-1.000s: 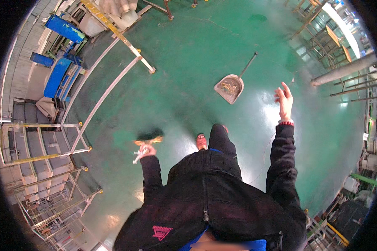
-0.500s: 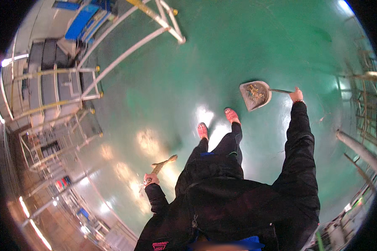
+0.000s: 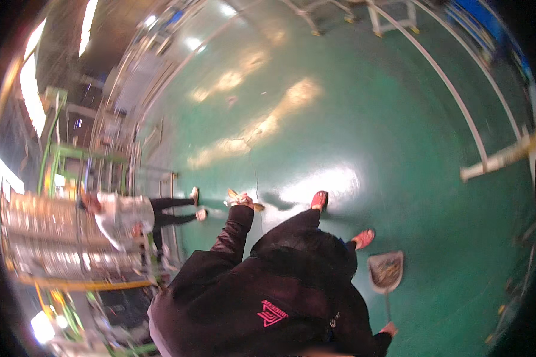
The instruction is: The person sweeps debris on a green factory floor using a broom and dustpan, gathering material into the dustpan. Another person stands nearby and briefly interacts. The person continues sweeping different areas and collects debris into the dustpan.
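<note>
My left hand [image 3: 242, 201] is closed around a short wooden-handled hand brush [image 3: 244, 202], held out over the glossy green floor [image 3: 351, 119]. At the lower right, my right hand [image 3: 389, 328] grips the thin handle of a grey dustpan [image 3: 386, 271], which hangs beside my right foot with dirt in its tray. My red shoes [image 3: 319, 199] stand on the floor in front of me. I wear a black jacket.
Another person [image 3: 122, 214] in a light top and dark trousers stands at the left by metal racks [image 3: 53, 238]. White barrier rails [image 3: 476, 137] run along the right. A thin crack [image 3: 253, 160] runs through the floor ahead.
The view has swung round sharply. The dustpan has come down from my upper right to beside my right foot. Another person and racks have entered on the left.
</note>
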`<move>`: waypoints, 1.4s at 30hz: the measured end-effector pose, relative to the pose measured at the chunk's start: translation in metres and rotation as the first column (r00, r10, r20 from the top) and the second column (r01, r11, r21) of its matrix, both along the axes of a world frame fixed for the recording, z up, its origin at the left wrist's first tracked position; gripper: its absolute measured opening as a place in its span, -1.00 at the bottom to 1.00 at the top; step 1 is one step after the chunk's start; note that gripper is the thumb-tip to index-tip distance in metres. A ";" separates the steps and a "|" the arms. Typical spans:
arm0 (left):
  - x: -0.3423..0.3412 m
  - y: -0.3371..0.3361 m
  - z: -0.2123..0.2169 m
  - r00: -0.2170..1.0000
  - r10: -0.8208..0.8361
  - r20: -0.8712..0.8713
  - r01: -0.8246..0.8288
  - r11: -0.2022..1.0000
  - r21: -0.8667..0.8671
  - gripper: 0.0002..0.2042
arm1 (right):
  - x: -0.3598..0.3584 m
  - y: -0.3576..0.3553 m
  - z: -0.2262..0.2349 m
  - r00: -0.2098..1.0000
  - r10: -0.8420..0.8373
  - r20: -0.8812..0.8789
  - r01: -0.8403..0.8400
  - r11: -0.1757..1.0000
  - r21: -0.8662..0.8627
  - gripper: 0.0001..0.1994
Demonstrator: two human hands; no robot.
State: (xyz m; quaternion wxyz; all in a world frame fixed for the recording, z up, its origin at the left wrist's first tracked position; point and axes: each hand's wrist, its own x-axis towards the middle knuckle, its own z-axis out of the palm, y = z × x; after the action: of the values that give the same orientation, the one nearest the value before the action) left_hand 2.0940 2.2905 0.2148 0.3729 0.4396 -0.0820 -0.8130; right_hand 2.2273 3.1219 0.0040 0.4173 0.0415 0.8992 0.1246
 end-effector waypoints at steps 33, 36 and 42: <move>0.046 -0.236 -0.261 0.778 0.556 -0.294 -0.255 0.706 0.660 -0.80 | -0.729 -0.839 0.186 0.500 0.744 -0.443 -0.864 0.461 -0.201 -0.87; 0.023 -0.244 -0.228 0.668 0.604 -0.435 -0.206 0.712 0.672 -0.64 | -0.818 -0.956 0.176 0.269 0.875 -0.403 -0.959 0.280 -0.032 -0.95; -0.047 -0.317 -0.155 0.677 0.537 -0.503 0.046 0.651 0.757 -0.58 | -0.944 -1.216 0.174 0.927 -0.335 0.171 0.351 0.608 -0.712 -0.87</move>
State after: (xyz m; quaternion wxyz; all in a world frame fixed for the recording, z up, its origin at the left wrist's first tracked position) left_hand 2.0475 1.9736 0.0597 0.2883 0.2184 0.4537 -0.8145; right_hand 1.2833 1.9063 0.1780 0.4236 0.0411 0.8439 -0.3266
